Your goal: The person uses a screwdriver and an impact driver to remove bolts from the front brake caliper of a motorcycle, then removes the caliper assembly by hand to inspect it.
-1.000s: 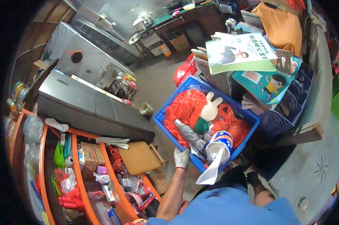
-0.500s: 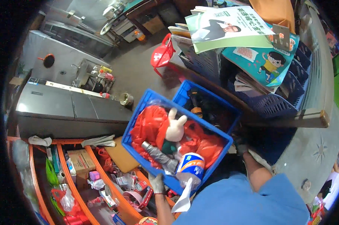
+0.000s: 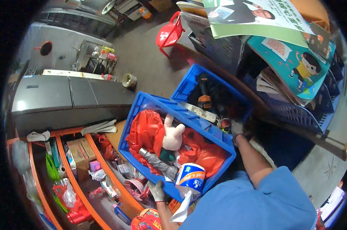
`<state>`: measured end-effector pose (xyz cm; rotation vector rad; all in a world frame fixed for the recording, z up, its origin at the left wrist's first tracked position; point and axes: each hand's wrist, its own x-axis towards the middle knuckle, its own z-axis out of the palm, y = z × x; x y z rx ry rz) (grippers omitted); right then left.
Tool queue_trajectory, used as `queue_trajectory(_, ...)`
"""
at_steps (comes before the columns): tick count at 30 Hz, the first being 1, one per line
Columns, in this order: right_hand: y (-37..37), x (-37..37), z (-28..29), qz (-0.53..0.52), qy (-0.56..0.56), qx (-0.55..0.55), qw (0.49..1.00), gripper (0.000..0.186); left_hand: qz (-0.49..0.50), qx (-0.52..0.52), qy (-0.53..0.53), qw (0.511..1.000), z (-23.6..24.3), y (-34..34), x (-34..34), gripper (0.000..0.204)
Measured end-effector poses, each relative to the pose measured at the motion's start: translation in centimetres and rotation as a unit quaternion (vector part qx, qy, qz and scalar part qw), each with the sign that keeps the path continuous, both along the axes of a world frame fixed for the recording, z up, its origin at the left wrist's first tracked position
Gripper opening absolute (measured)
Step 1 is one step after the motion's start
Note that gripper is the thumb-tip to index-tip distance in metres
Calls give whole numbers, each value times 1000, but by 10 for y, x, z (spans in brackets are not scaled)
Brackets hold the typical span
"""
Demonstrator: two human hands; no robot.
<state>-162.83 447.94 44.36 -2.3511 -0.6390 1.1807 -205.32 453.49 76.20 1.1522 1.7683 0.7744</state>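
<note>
A blue plastic crate (image 3: 174, 102) is held in front of my body by both gloved hands. My left hand (image 3: 157, 191) grips its near left wall, fingers curled at the edge. At its right corner, my right hand (image 3: 236, 130) has hold of the end, fingers partly hidden. Inside lie red plastic bags (image 3: 144, 128), a white rabbit-eared plush toy (image 3: 172, 134), a grey folded umbrella (image 3: 158, 161) and a wrapped roll of tissue (image 3: 190, 177) with a loose white end hanging over the rim. Just beyond is a second blue crate (image 3: 183, 84) with a cordless drill (image 3: 204, 96) and a white power strip (image 3: 200, 112).
An orange-framed shelf (image 3: 74, 172) full of bags and boxes stands at the lower left, beside a grey fridge (image 3: 43, 94). A red plastic stool (image 3: 169, 33) is on the floor beyond the crates. Dark blue baskets (image 3: 292, 111) with books sit on a table at right.
The held crate has shifted slightly toward me and left, uncovering more of the second crate, including the power strip. Both hands stay on the held crate, and my view has turned a little.
</note>
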Motion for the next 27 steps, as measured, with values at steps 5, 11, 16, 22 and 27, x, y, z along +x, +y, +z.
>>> queue_trajectory(5, 31, -16, -18, 91, -125, 80, 985, 31, -4, -20, 28, 999, 10, 3, 7, 28)
queue_trajectory(11, 141, -2, 26, -70, 109, 183, 975, 33, 18, -10, 48, 999, 17, 1, 16, 22)
queue_trajectory(16, 247, 34, 7, 30, 17, -27, 999, 45, 62, -48, 44, 996, 16, -1, 21, 23)
queue_trajectory(22, 303, 40, -65, 5, 50, -49, 998, 55, 89, -71, 94, 989, 25, -2, 36, 29)
queue_trajectory(27, 310, 47, -119, 300, -91, -88, 946, 41, 76, -63, 93, 991, 22, -1, 30, 35)
